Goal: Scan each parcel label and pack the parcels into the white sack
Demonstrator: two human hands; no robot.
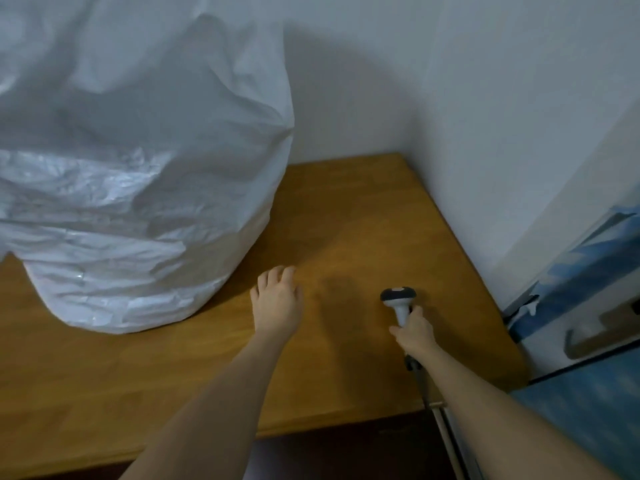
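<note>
- Sack [138, 168] stands on the wooden table [346, 209], bulging and crumpled, just left of and beyond the left hand [277, 299].
- Left hand hovers low over the table, fingers loosely spread, holding nothing.
- Right hand [414, 329] is curled round the handle of the scanner [399, 297], well right of the sack.
- Scanner's cable [420, 379] trails back under the right forearm.

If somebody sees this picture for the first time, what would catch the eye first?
The big crumpled white sack fills the left half, standing on the wooden table. To its right, the right hand grips a barcode scanner, while the left hand is open above the table.
</note>
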